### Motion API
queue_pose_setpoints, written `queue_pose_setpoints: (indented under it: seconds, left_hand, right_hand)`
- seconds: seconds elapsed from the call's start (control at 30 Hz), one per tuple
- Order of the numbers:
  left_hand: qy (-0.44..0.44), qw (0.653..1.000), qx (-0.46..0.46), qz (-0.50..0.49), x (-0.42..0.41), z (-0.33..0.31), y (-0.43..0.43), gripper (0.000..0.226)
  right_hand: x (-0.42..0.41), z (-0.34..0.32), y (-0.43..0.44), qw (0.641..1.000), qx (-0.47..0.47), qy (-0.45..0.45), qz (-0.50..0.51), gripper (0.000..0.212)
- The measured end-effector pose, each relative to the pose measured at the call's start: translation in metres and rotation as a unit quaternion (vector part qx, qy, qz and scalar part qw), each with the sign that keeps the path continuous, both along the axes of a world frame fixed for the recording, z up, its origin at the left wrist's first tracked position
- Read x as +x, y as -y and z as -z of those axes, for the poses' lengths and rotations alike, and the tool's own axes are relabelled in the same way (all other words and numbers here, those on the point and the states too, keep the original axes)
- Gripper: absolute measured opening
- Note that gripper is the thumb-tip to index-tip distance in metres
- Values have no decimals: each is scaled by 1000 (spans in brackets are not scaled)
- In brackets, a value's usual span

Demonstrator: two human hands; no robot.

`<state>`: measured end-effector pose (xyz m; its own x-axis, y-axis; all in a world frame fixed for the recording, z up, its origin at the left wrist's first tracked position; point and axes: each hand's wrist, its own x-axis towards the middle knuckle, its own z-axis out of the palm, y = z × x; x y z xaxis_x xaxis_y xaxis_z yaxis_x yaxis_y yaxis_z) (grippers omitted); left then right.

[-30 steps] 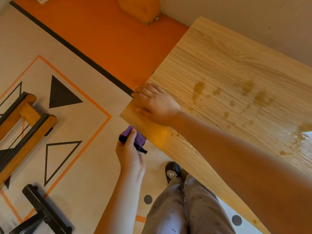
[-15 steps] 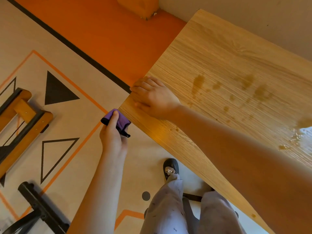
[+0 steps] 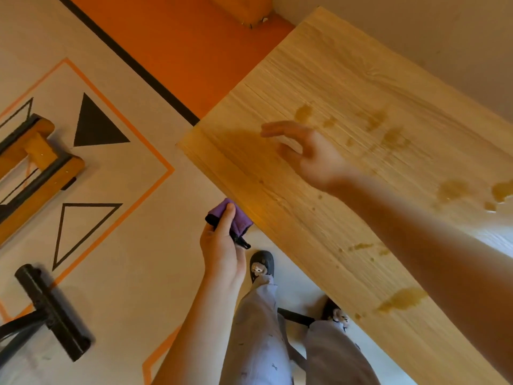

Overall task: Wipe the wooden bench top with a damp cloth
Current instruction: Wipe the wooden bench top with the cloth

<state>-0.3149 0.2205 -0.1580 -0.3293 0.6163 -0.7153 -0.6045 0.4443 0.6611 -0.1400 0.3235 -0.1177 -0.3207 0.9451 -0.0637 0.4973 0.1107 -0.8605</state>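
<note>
The wiping is hardly beginning: brown stains (image 3: 404, 300) are lying all over the counter (image 3: 333, 79), mostly at 3 o'clock from the right hand (image 3: 313, 157). The left hand (image 3: 222, 251) is gripping the purple cloth (image 3: 240, 220) just beside the counter's near edge, at 7 o'clock from the right one. The right hand, pressing the corner half a second ago, is now hovering above it with loose, parted fingers.

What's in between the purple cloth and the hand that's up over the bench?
Only bare wooden bench top lies between the purple cloth and the right hand, seen in the head view.
</note>
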Motion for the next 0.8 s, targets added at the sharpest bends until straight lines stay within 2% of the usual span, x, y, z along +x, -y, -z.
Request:
queue_pose_setpoints:
  seconds: [0.1, 0.17, 0.23, 0.37, 0.47, 0.63, 0.8]
  left_hand:
    - [12, 1000, -12, 2, 12, 1, 15, 7]
    - [30, 999, -15, -2, 22, 2, 25, 13]
    - [43, 999, -14, 13, 29, 4, 37, 21]
    - [11, 997, -28, 71, 34, 0, 53, 17]
    - [11, 996, -41, 81, 21, -1, 46, 41]
    - [-30, 998, -46, 44, -6, 2, 5, 19]
    - [-44, 998, -28, 18, -6, 5, -4, 19]
  right_hand:
    - [23, 8, 48, 994, 95, 49, 3, 28]
    - [23, 19, 75, 982, 170, 76, -29, 25]
    - [12, 29, 95, 974, 181, 117, -74, 30]
    - [-11, 38, 111, 952, 201, 207, -99, 35]
    - [-18, 44, 111, 952, 212, 205, -77, 32]
    - [-15, 48, 112, 957, 208, 185, -80, 29]
    - [-12, 45, 110, 965, 199, 155, -70, 35]
